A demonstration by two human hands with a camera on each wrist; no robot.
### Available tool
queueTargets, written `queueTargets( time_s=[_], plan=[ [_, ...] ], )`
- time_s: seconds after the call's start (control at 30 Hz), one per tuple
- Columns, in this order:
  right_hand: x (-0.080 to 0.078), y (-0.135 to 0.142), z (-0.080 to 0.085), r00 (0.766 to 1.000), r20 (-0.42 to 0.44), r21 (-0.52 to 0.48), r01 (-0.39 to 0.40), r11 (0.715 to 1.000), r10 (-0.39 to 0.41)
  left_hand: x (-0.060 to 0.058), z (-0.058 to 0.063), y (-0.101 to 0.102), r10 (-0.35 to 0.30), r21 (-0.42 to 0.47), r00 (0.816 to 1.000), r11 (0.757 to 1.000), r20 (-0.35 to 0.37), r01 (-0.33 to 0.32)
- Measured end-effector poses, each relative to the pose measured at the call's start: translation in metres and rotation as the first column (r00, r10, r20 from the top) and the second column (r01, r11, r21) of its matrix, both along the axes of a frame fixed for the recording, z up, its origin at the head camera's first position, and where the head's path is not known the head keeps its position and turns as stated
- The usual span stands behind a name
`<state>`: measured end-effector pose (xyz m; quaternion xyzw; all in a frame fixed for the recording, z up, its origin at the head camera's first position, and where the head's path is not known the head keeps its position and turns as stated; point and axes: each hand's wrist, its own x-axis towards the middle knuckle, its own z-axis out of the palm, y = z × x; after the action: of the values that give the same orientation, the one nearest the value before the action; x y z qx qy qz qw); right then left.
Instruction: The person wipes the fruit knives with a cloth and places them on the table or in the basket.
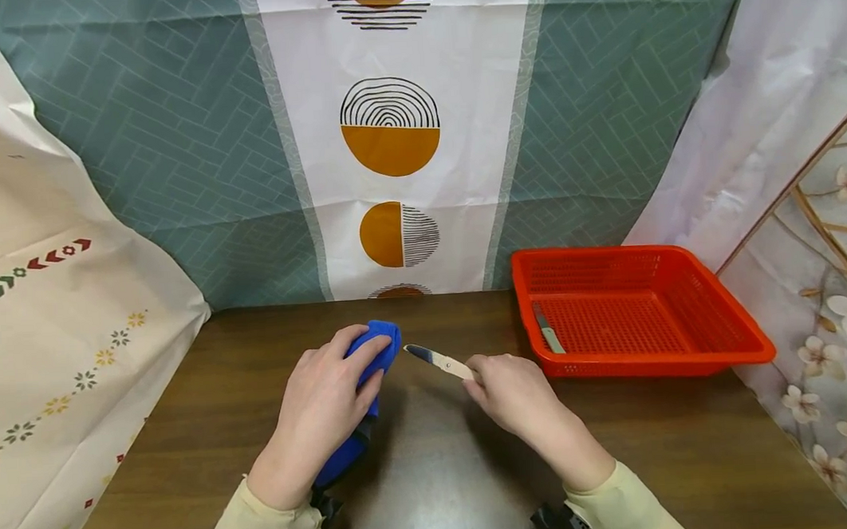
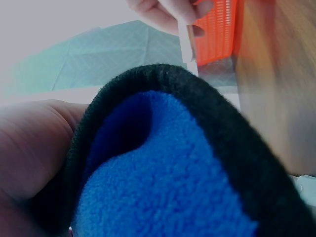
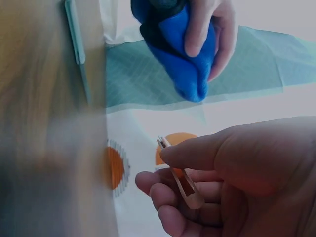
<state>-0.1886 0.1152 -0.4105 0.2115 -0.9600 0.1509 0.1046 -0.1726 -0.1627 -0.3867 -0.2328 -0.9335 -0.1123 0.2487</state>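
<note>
My left hand (image 1: 329, 385) grips a folded blue cloth (image 1: 382, 340) with black edging, whose lower part hangs beneath the palm. The cloth (image 2: 163, 168) fills much of the left wrist view. Just right of it, my right hand (image 1: 514, 393) holds a folding knife by its cream handle (image 1: 453, 365). The dark blade (image 1: 418, 353) points toward the cloth, with a small gap between them. In the right wrist view a slot shows along the handle (image 3: 190, 190), between thumb and fingers; the blade is hard to make out there.
A red plastic basket (image 1: 659, 364) stands at the back right of the brown wooden table (image 1: 436, 495); a knife with a pale green handle (image 1: 553, 340) lies inside. Another pale-green-handled knife (image 3: 75, 37) shows over the tabletop in the right wrist view. Patterned cloths hang around the table.
</note>
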Motion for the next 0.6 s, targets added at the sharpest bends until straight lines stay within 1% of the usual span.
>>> queueTargets(
  time_s=[0.13,0.23,0.43,0.6],
  plan=[
    [0.006,0.0,0.007,1.0,-0.013,-0.018,0.014,1.0,-0.014,0.001,-0.001,0.001,-0.012,0.002,1.0,1.0,-0.016,0.012],
    [0.008,-0.002,0.01,1.0,0.003,-0.023,0.021,1.0,-0.021,0.0,0.001,0.001,-0.018,0.004,0.999,1.0,-0.028,0.018],
    [0.011,-0.007,0.012,1.0,0.023,-0.019,0.019,1.0,-0.019,0.003,0.001,0.004,-0.023,0.012,0.999,1.0,-0.046,0.024],
    [0.013,-0.008,0.013,0.999,0.023,0.0,0.024,1.0,-0.024,0.004,0.002,0.008,-0.037,0.009,0.998,0.999,-0.043,0.037]
  ],
)
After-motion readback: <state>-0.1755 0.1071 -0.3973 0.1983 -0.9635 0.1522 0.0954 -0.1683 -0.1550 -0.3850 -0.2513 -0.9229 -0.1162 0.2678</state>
